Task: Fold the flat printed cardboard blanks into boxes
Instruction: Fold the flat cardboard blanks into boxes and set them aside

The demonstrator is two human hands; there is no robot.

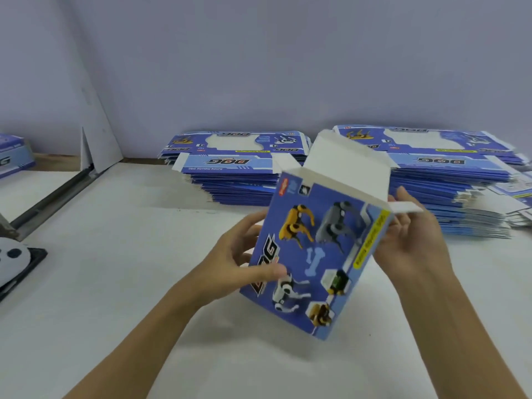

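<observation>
the left hand grips the half-formed box by its left edge, thumb pressed on the printed face, fingers curled behind. the right hand cups the box's right side, fingers loosely bent near the small side flap, probably to steady the tube while the open top flaps get tucked. the box is tilted above the white table. beyond the box lie two stacks of flat blanks.
</observation>
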